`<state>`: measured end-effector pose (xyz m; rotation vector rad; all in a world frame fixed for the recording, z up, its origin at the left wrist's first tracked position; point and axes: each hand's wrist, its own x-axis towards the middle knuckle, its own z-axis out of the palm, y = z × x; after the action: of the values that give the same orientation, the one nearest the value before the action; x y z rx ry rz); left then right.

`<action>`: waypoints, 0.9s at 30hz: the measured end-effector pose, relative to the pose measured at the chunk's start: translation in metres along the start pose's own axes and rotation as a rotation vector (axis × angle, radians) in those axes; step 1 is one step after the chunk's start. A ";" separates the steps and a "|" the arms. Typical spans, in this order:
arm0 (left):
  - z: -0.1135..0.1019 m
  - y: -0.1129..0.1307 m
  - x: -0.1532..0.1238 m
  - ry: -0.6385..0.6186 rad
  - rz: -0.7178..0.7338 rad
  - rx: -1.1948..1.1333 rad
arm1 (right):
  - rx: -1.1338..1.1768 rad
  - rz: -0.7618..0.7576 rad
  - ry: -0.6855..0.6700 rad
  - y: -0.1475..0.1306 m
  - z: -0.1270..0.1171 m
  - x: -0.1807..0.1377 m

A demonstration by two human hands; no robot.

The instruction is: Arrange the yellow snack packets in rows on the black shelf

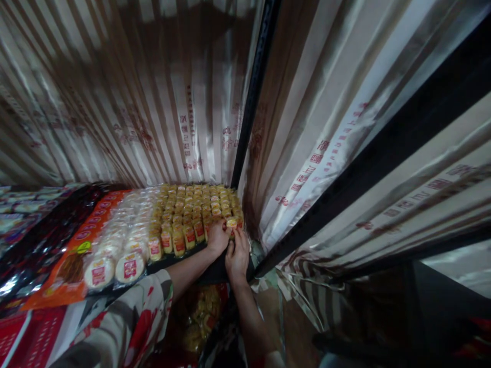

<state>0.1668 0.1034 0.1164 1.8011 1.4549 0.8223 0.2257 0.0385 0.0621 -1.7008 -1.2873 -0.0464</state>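
Clearly both hands meet at the right front corner of the shelf [215, 273], close beside the black post [251, 102]. The left hand [218, 237] is curled around a small yellow packet [231, 222] at the end of the front row, and the right hand [238, 255] lies just below it, fingers bent against the shelf edge; if it also pinches the packet I cannot tell. The yellow packets [192, 207] stand tight in rows, and beside them lie the round white cakes [115, 255] in clear wrap. I think the danger is at this corner: a push or pull on the end packet may tip its neighbours, and one may slip into the gap beside the striped curtain [326, 128]. The sleeve [126, 322] hangs near the white cakes and may drag one off.
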 end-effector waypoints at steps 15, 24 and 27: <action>-0.004 -0.014 -0.023 0.046 0.303 0.026 | 0.004 -0.014 0.003 0.010 0.009 0.000; -0.004 -0.018 -0.027 -0.101 0.345 0.114 | -0.051 -0.060 -0.101 0.016 0.012 -0.003; -0.005 -0.020 -0.030 -0.100 0.340 0.112 | -0.054 -0.069 -0.105 0.017 0.012 -0.003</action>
<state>0.1463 0.0773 0.1015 2.1798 1.1675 0.8129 0.2315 0.0450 0.0433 -1.7235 -1.4336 -0.0332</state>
